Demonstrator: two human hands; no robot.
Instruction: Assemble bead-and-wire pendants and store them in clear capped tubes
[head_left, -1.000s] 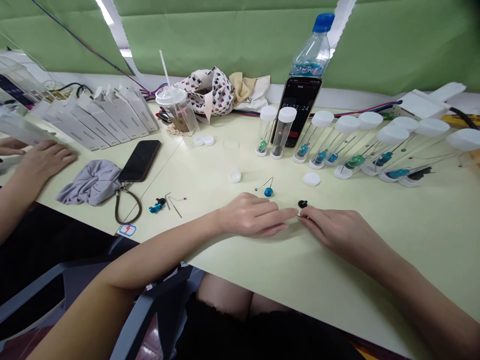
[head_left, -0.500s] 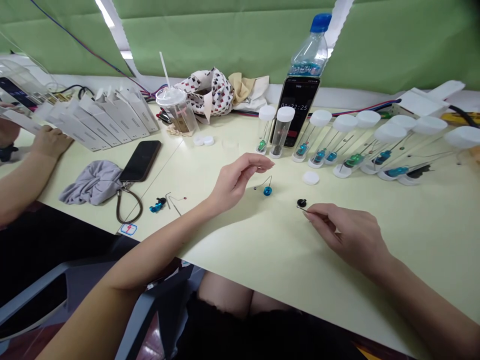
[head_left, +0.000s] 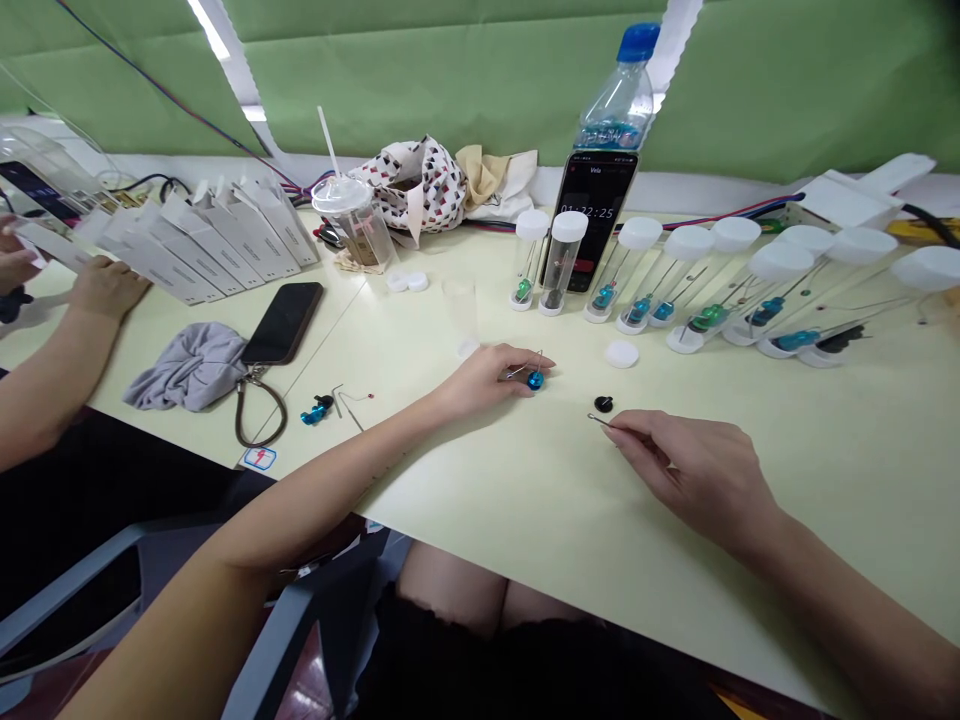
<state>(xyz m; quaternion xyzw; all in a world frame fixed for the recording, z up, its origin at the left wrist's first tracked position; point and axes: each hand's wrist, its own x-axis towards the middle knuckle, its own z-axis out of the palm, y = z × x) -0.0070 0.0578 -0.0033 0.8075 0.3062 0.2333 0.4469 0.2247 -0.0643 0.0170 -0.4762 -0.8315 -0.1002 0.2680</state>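
Note:
My left hand [head_left: 491, 382] is at a small blue part with bent wire [head_left: 535, 381] on the table. Its thumb and fingers are apart on either side of the part, and I cannot tell whether they touch it. My right hand [head_left: 694, 470] pinches a thin metal rod [head_left: 598, 419] between thumb and forefinger. The rod's small tip points left, just below a round black part [head_left: 604, 404] lying on the table. Behind my left hand stands an uncapped clear tube [head_left: 461, 310]. A loose white cap [head_left: 622, 354] lies between the hands and the tube row.
Several white-capped tubes [head_left: 709, 285] with small parts inside stand at the back right. A phone [head_left: 596, 215] leans on a bottle [head_left: 619, 105]. To the left are another phone [head_left: 283, 322], a grey cloth [head_left: 187, 365], small parts [head_left: 316, 409], white boxes [head_left: 217, 240] and another person's hand [head_left: 111, 288].
My left hand has come down to the blue part, uncovering more of the clear tube behind it. My right hand has shifted slightly, drawing the rod's tip clear of the black part.

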